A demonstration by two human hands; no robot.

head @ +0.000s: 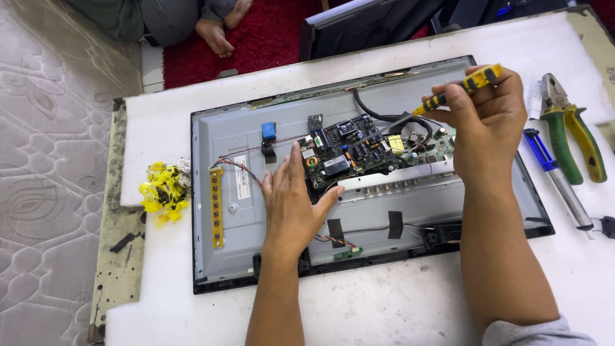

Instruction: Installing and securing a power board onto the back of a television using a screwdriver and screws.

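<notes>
**Head view: hands on an opened flat-panel set**

Head view. The opened television back lies flat on a white table. Your left hand rests palm down on the grey metal panel, fingers pressed together and extended, thumb spread right toward the circuit board at the panel's centre. Your right hand, at the far right, pinches a yellow-and-black screwdriver between thumb and curled fingers; its tip points down-left at the board. Right of the set lie green-handled pliers and a blue-handled tool. Left of it sits a clump of yellow scraps; a yellow strip runs along the panel's left side.
</notes>
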